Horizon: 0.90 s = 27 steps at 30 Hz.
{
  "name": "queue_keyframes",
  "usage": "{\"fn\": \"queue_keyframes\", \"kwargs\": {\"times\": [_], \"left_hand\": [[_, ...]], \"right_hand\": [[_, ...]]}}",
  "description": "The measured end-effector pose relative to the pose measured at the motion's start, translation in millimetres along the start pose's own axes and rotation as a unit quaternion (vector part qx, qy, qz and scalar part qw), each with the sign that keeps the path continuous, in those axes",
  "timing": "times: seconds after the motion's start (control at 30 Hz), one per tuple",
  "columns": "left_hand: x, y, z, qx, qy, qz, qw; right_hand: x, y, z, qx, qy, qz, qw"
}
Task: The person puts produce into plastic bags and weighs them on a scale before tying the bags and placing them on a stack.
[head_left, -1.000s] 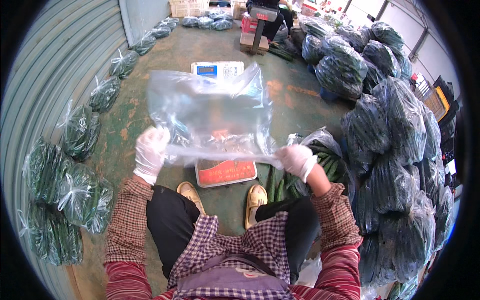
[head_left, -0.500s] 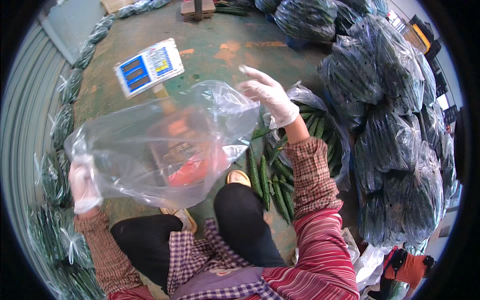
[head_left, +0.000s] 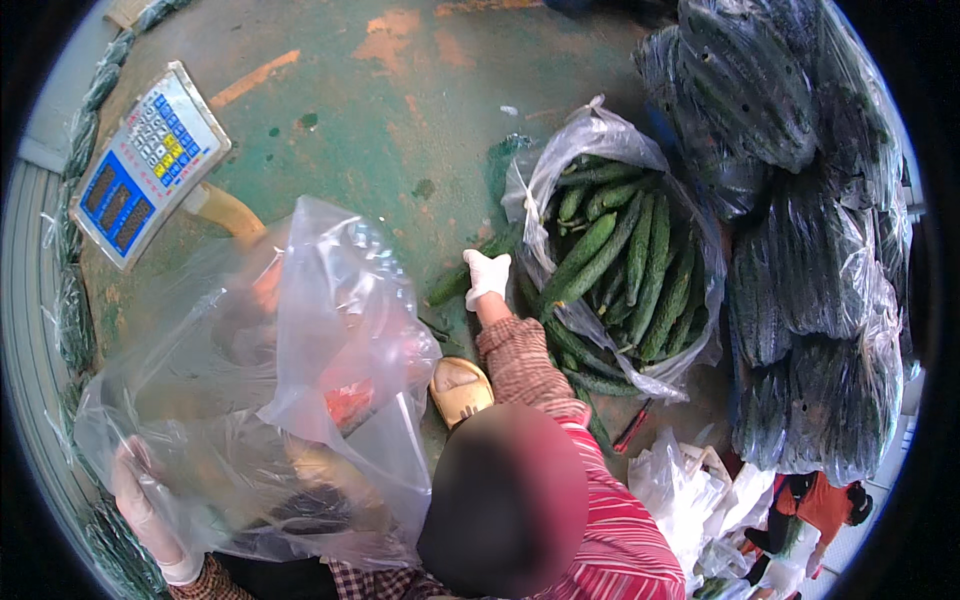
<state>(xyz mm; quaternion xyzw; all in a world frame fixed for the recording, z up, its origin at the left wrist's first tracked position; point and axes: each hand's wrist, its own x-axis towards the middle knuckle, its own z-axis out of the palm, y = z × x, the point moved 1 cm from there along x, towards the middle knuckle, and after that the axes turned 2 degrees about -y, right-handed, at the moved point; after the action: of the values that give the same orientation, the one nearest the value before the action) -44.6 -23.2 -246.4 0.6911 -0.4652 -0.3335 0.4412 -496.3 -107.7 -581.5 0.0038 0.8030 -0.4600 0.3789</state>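
My left hand (head_left: 150, 510), in a white glove, holds the edge of a large clear plastic bag (head_left: 340, 290) that spreads over my lap and the scale. Its fingers show partly through the film. My right hand (head_left: 488, 278), also gloved, reaches down to the floor and closes round a dark green cucumber (head_left: 445, 288), whose ends stick out on both sides. Right of that hand stands an opened plastic sack (head_left: 540, 190) full of cucumbers (head_left: 590, 255). Several more cucumbers lie on the floor, partly hidden by my forearm.
A scale display (head_left: 150, 165) stands on a post at the left. Filled bags of cucumbers (head_left: 800, 270) are stacked high at the right. A red-handled tool (head_left: 631, 427) and crumpled white plastic (head_left: 675, 490) lie near the sack. A person in orange (head_left: 822, 520) is at lower right.
My right hand has left the bag's far side and gone down to a cucumber on the floor. The bag has come nearer my lap with my left hand. The view has swung right.
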Motion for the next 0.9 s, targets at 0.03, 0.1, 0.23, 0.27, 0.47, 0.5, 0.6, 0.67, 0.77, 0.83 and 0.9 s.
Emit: {"fn": "queue_keyframes", "kwargs": {"times": [0.03,0.1,0.23,0.27,0.47,0.5,0.6,0.67,0.77,0.83,0.9], "left_hand": [[3.4,-1.9,6.0,0.132,-0.013,0.062,0.989],[10.5,3.0,-1.8,0.308,-0.017,0.158,0.938],[8.4,5.5,-10.4,0.013,-0.021,-0.020,0.999],[9.1,4.2,-15.9,-0.028,-0.075,-0.028,0.996],[4.3,6.0,-19.7,0.032,-0.048,0.047,0.997],[2.0,6.1,-20.2,0.012,-0.027,0.031,0.999],[-11.6,19.3,-5.4,-0.284,0.013,-0.120,0.951],[-7.2,12.6,-14.0,-0.324,-0.111,-0.123,0.932],[-11.1,22.0,-5.7,-0.371,-0.103,-0.131,0.913],[-16.9,22.5,0.1,-0.355,0.026,-0.134,0.925],[-10.1,29.0,-0.9,-0.478,-0.237,-0.134,0.835]], "right_hand": [[-4.2,2.8,-20.5,0.111,-0.063,-0.041,0.991],[-21.0,-16.9,-76.7,0.151,-0.272,-0.080,0.947],[-59.5,-43.5,-155.6,-0.050,-0.241,-0.142,0.959],[-61.3,-34.8,-161.0,-0.191,-0.213,-0.155,0.945],[-70.5,68.9,-102.4,-0.544,-0.112,-0.229,0.800],[-71.9,74.9,-86.0,-0.567,-0.058,-0.259,0.780],[-66.0,66.1,-60.6,-0.602,-0.043,-0.156,0.782],[-61.4,57.5,-72.6,-0.540,-0.073,-0.148,0.825],[-53.3,48.0,-131.3,-0.200,-0.107,-0.291,0.930],[-78.7,-12.3,-177.0,0.032,-0.264,-0.237,0.935],[-135.2,-92.1,-206.0,0.295,-0.292,-0.238,0.878]]}}
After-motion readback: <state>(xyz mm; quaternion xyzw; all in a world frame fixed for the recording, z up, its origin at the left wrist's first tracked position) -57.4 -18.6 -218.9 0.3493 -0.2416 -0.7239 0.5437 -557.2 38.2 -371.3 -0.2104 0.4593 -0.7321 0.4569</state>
